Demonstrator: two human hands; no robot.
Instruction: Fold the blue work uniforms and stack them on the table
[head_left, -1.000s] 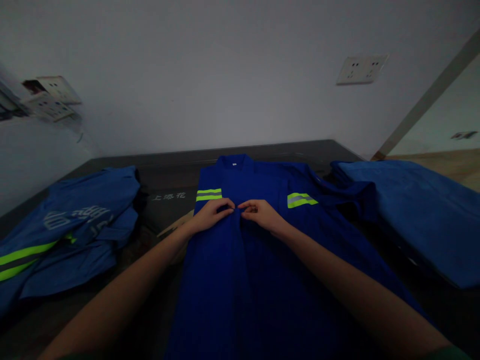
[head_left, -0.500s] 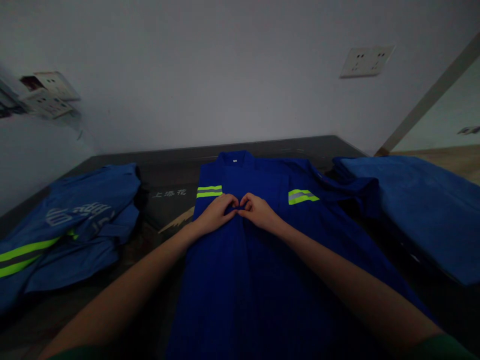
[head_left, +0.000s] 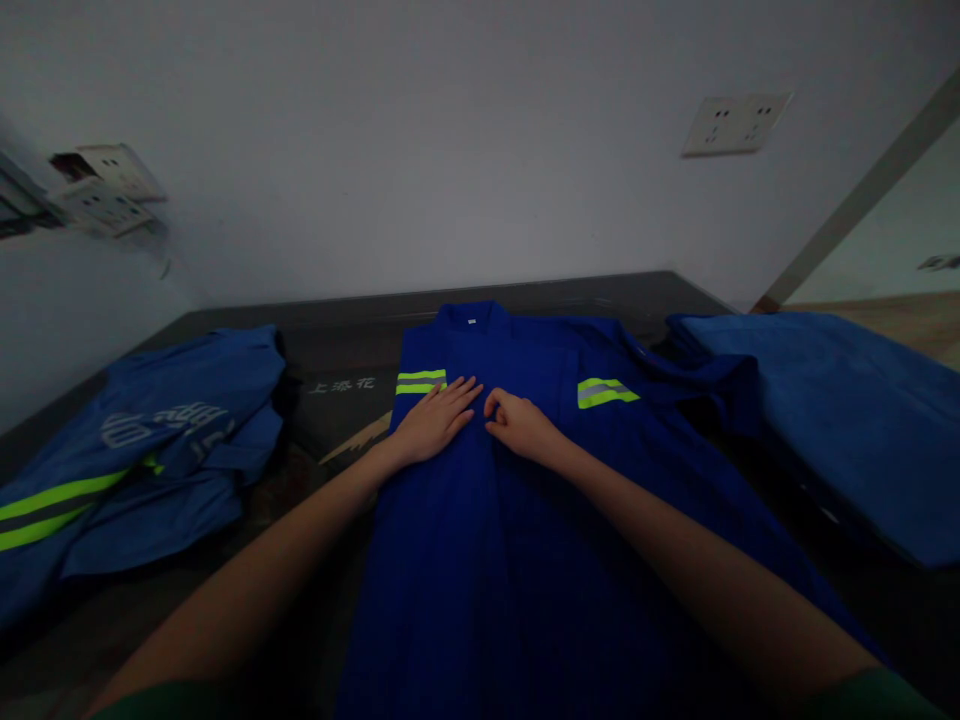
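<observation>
A bright blue work jacket with yellow-green reflective strips lies front up, its collar at the far end. On its chest, beside the left strip, my left hand rests flat, fingers stretched out and holding nothing. My right hand is just right of it, at the jacket's front opening. Its fingers are curled in, thumb and index finger close together. Whether any cloth is between them cannot be made out. The jacket's right-hand sleeve is spread outward; the other sleeve is not visible.
The jacket lies on a dark table against a pale wall. At left is a folded blue garment with lettering and a reflective stripe. A stack of blue cloth lies at right. Wall sockets sit above.
Both hands were pinching the jacket's front edge together. My left hand has let go and flattened onto the cloth; my right hand has drawn slightly right, its fingers still curled.
</observation>
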